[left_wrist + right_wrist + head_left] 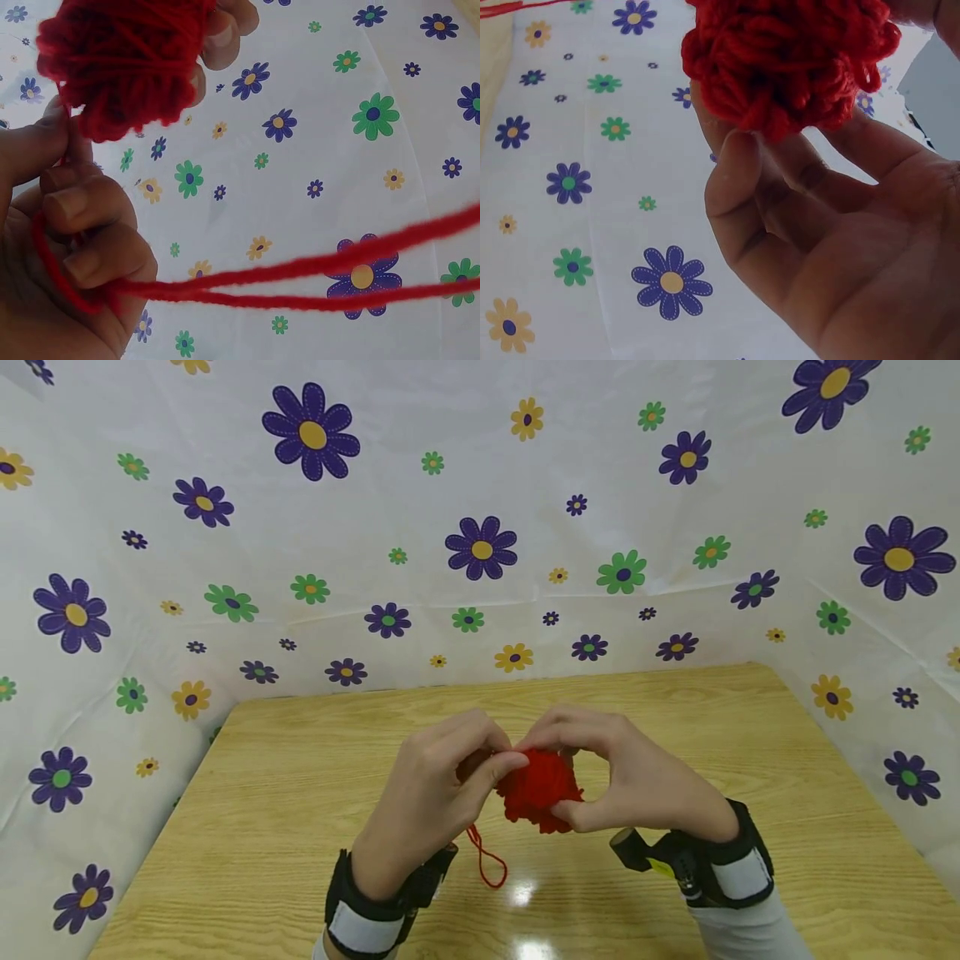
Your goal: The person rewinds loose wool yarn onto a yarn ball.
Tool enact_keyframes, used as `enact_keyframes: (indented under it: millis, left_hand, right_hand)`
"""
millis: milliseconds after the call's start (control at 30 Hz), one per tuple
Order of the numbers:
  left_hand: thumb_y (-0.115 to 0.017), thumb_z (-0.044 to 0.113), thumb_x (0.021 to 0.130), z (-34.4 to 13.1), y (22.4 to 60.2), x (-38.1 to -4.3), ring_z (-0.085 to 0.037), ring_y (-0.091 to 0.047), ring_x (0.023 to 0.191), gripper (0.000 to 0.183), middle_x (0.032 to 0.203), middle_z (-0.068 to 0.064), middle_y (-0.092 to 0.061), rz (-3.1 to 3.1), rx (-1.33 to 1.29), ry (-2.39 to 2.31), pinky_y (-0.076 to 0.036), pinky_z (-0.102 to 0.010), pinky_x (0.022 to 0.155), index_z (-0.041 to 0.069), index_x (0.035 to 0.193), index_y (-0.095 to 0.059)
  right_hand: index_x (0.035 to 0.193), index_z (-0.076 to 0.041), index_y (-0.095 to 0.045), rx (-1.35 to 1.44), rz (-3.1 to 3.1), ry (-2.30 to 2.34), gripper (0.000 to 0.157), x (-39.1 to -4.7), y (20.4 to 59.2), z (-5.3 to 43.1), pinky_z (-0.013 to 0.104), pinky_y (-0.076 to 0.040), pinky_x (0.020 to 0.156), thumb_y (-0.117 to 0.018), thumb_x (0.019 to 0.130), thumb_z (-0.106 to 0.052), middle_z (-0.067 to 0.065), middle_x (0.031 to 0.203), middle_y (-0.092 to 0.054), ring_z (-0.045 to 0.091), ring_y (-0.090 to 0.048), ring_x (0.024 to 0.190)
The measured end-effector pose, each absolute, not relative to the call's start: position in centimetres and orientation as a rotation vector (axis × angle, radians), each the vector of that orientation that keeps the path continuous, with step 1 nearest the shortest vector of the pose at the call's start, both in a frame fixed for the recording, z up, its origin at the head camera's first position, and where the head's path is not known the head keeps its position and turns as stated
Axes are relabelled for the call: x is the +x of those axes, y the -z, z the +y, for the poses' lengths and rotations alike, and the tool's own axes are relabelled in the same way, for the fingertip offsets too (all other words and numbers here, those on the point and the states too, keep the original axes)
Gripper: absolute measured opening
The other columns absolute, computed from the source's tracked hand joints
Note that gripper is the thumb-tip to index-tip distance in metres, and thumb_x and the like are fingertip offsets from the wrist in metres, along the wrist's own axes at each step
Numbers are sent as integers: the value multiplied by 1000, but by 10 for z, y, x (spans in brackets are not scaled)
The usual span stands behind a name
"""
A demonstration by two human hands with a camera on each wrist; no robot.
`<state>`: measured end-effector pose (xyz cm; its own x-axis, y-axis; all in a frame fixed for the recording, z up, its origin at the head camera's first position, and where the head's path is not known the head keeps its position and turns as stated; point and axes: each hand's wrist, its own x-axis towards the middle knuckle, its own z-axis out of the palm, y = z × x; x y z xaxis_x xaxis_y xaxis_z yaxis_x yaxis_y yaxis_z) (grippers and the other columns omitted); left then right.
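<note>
A small red ball of yarn (538,789) is held up over the table between both hands. My right hand (626,768) grips it from the right, thumb at its lower edge and fingers at its top and far side. At its upper left, my left hand (446,777) pinches a strand of the yarn between thumb and forefinger. In the left wrist view the other left fingers (94,202) curl over the strand, and two lengths of red yarn (300,281) run off to the right. Looped ends bulge from the ball's underside (787,82) in the right wrist view.
A loop of loose red yarn (491,864) hangs below the left hand. Beneath the hands lies a light wood-grain table (300,777). White cloth (420,510) printed with flowers stands behind and at both sides. Each wrist wears a black strap (371,914) with a small camera.
</note>
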<state>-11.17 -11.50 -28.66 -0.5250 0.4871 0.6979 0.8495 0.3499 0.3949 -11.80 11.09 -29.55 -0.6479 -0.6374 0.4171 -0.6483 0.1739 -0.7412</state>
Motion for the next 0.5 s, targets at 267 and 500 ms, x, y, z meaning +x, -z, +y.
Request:
enact_keyframes:
  millis: [267, 500]
  left_hand:
    - [-77, 5, 82, -116, 286, -112, -5, -44, 61, 16, 72, 3, -53, -2126, -1179, 1096, -42, -15, 51, 9, 83, -61]
    - [-76, 5, 82, -117, 286, -113, -7, -43, 61, 15, 72, 1, -54, -2115, -1190, 1116, -42, -16, 51, 9, 84, -62]
  right_hand:
    - [121, -15, -59, 1368, -2374, -1637, 54, -116, 295, 111, 38, -53, 80, -76, 71, 0, -4, 113, -64, 14, -62, 95]
    - [119, -14, -57, 1404, -2340, -1745, 52, -114, 293, 113, 42, -53, 82, -72, 72, 2, 0, 115, -63, 18, -62, 96]
